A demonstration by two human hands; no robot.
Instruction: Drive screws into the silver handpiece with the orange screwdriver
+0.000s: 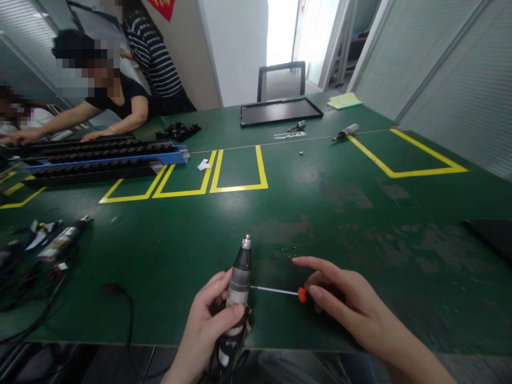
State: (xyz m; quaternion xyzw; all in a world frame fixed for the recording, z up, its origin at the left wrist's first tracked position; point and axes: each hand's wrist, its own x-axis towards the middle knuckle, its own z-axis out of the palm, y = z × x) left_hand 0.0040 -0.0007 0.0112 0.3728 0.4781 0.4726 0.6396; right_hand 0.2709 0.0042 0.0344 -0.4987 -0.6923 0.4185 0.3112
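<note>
My left hand (pixel 218 314) is wrapped round an electric screwdriver (pixel 240 285), its metal tip pointing up and away from me. In my right hand (pixel 340 293), the thumb and curled fingers close on a hand screwdriver with an orange handle (pixel 303 295). Its thin steel shaft (pixel 276 290) points left and ends beside the electric screwdriver; whether they touch, I cannot tell. My right index finger stretches out to a few tiny screws (pixel 290 249) on the green table (pixel 180 229), its tip at the nearest ones. Most of the orange handle is hidden by my fingers.
Another electric screwdriver (pixel 64 240) lies among cables at the left. Long black-and-blue rails (pixel 120 160) lie near a co-worker (pixel 120 98) leaning over the table. Further back are a black-framed panel (pixel 280 112), a silver-and-black tool (pixel 346 132) and a notepad (pixel 344 101). Yellow tape (pixel 240 188) marks boxes.
</note>
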